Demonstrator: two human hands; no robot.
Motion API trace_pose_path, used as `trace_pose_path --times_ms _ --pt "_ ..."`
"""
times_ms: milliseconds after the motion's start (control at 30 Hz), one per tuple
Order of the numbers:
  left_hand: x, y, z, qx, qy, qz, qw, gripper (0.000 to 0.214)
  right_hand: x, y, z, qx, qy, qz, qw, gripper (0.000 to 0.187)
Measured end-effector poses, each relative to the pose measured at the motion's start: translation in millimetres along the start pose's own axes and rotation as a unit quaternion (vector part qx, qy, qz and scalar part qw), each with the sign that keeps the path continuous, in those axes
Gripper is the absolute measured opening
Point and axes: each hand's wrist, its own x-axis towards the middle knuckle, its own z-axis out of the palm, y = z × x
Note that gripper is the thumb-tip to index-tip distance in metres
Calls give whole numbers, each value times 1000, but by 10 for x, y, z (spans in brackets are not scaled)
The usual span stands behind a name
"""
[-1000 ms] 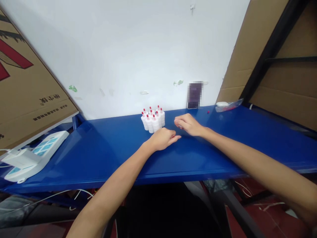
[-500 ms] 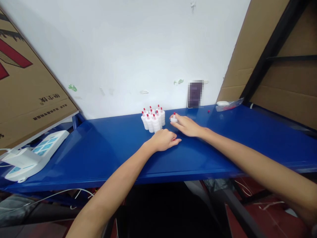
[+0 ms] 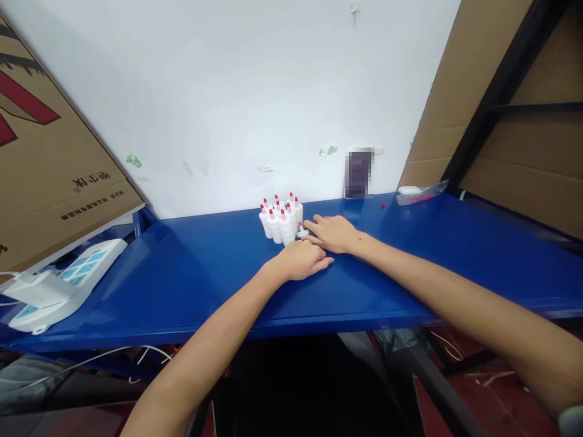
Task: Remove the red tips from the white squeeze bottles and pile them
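I see red-capped bottle [image 3: 303, 233] shifted left to 4 o'clock of white bottle cluster [image 3: 276, 228], just beside; carry looks nearly done. Right hand [image 3: 333, 233] fingers round bottle; left hand [image 3: 298, 260] curled, can't tell contents.

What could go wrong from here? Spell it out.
The single bottle at the right hand is close to the clustered bottles, so a nudge might topple some. The left hand, close in front, could also bump them. The small red piece on the table might roll away.
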Motion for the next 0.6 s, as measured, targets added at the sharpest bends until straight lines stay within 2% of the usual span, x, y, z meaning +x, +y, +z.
trace_pose_path --times_ms 100,200,400,600 --pt "-20 12 -9 -4 12 26 1000 42 -10 -30 -30 -1 -9 -12 1000 55" --pt "-49 0 -6 2 -1 9 1000 44 -46 1 -44 36 -2 -3 999 52" --pt "-185 -133 22 -22 -4 0 1000 52 -86 56 -44 143 52 -8 988 37" --pt "-356 -323 -42 -86 -1 -54 995 54 -44 8 -6 181 78 -26 980 29"
